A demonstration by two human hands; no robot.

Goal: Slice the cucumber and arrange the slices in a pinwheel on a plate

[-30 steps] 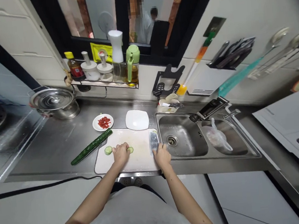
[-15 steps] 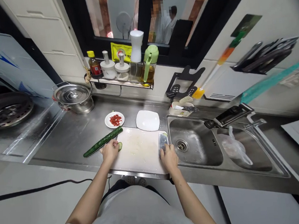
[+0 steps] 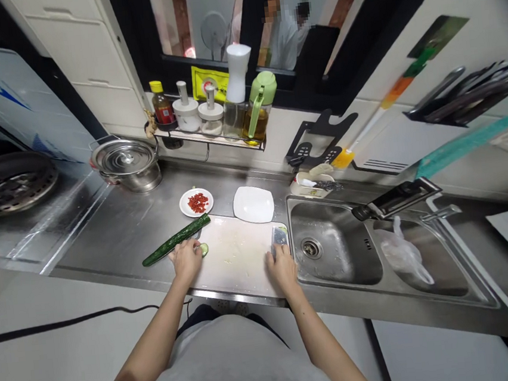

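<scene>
A long dark green cucumber (image 3: 175,240) lies at a slant, partly over the left edge of the white cutting board (image 3: 237,255). My left hand (image 3: 187,260) is just below it with curled fingers, beside a pale green cucumber slice (image 3: 204,249); whether the fingertips grip anything is hard to make out. At the board's right edge my right hand (image 3: 283,267) is closed on a knife, its broad grey blade (image 3: 279,236) pointing away from me. The handle is hidden in my fingers. A bit of green shows beside the blade tip.
Behind the board stand a plate of chopped red pieces (image 3: 184,207) and a white square plate (image 3: 253,204). A lidded steel pot (image 3: 145,178) is at the back left, a double sink (image 3: 340,242) at the right. A shelf (image 3: 213,139) holds seasoning bottles. Beyond the window is a person.
My right hand has shifted slightly, covering more of the knife blade's lower part. My left hand and the cucumber are nearly unchanged. The camera view has moved a little.
</scene>
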